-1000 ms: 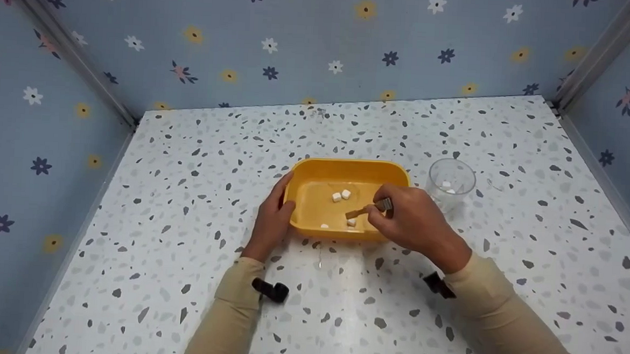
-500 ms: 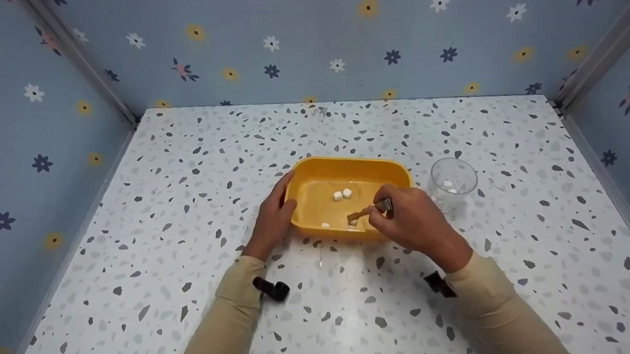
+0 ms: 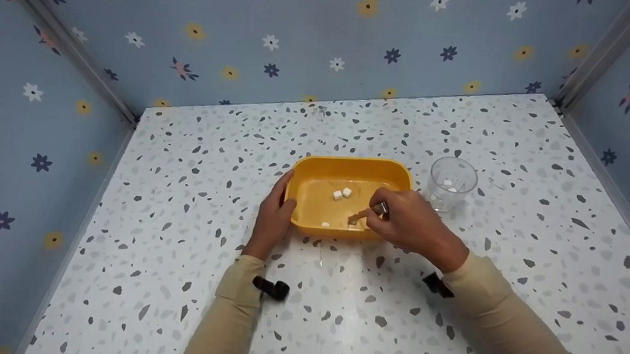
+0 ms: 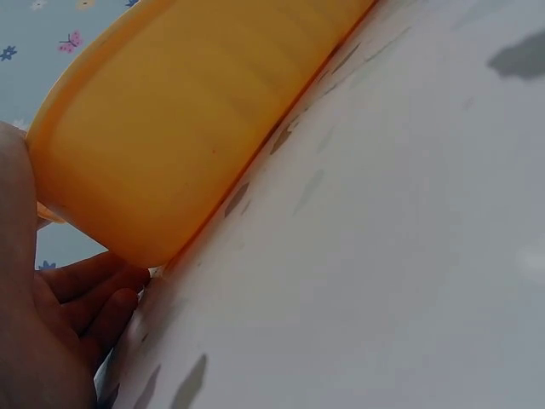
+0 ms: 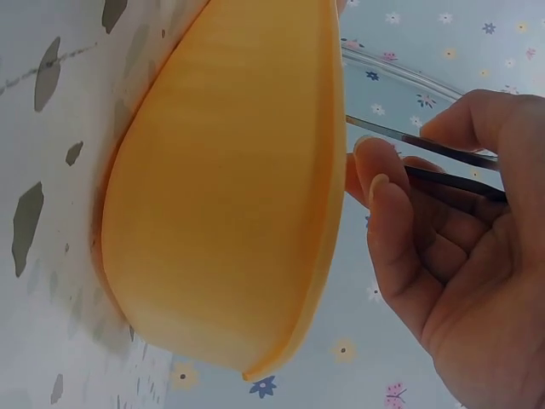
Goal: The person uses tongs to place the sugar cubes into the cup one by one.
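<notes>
A yellow tub (image 3: 308,203) stands on the table, its outer wall (image 4: 162,128) close to my left hand (image 4: 64,328). At its left end, my left hand (image 3: 273,220) grips the wall, thumb at the rim and fingers outside. My right hand (image 3: 415,220), over the tub's right front, pinches metal tweezers (image 3: 381,208) tilted down inside. Their tips are at a white cube near the front wall, mostly covered. Two more cubes (image 3: 338,195) lie together mid-tub, and another (image 3: 325,224) is partly behind the front rim. In the right wrist view, my right hand (image 5: 468,247) has the tweezers (image 5: 426,145) between thumb and fingers.
A clear glass (image 3: 453,176) with white cubes in it stands right of the tub, close behind my right hand. Flower-patterned panels (image 3: 300,41) enclose the speckled table (image 3: 213,166) at the back and sides.
The tweezer tips have come down from just above the front cube onto it, covering most of it. My right hand has shifted slightly; my left hand keeps its hold on the tub.
</notes>
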The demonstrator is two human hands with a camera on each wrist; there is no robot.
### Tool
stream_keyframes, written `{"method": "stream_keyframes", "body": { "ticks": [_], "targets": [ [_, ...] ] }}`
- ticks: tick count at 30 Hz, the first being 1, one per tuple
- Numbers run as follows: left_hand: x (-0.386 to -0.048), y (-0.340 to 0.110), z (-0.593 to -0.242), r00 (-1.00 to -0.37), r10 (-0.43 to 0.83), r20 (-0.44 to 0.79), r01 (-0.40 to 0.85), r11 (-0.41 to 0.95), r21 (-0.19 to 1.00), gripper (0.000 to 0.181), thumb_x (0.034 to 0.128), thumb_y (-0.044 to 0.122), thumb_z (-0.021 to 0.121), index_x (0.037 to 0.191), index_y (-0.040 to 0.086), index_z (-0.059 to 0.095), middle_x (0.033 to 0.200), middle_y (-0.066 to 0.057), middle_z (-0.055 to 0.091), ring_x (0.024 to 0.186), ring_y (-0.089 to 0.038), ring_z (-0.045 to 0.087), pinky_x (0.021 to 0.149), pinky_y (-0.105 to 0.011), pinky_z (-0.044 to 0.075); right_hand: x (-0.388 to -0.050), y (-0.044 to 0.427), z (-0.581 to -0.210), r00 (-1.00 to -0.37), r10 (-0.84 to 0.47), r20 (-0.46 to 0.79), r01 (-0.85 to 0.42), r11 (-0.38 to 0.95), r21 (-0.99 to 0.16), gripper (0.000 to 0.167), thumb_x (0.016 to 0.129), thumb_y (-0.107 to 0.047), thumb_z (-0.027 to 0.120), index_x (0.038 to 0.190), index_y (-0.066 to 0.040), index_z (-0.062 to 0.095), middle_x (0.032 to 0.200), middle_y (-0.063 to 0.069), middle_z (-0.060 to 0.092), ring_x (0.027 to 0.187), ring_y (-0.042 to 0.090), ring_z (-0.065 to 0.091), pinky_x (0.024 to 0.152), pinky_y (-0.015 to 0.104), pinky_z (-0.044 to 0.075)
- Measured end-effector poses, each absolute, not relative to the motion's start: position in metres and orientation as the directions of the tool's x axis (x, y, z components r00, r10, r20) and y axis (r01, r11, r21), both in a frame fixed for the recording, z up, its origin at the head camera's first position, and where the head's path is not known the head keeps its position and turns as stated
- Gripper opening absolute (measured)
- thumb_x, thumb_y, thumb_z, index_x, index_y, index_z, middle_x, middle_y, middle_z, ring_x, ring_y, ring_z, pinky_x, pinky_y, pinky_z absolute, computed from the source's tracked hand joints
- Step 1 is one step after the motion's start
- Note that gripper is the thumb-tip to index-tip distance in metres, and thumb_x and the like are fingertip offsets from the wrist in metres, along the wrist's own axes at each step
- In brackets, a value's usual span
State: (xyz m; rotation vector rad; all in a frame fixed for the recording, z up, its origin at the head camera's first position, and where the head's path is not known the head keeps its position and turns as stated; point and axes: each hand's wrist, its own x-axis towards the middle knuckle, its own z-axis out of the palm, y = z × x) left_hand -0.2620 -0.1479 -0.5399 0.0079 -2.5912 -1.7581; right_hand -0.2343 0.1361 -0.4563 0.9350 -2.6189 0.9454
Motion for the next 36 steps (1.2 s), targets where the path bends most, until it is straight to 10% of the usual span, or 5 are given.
{"method": "stream_keyframes", "body": {
  "ticks": [36],
  "targets": [
    [-0.2614, -0.147, -0.539, -1.0, -0.008, 0.006, 0.003, 0.363, 0.932, 0.061, 0.0979, 0.021, 0.045, 0.155, 0.04, 0.034, 0.156, 0.014, 0.037, 0.127, -0.01, 0.047, 0.109, -0.036, 0.038, -0.2357, 0.1332, -0.4655, -0.745, -0.541, 0.39, -0.666, 0.563, -0.489, 0.007, 0.089, -0.01, 0.063, 0.084, -0.013, 0.062, 0.068, -0.01, 0.06, 0.054, 0.005, 0.046, 0.046, 0.024, 0.039]
  ]
}}
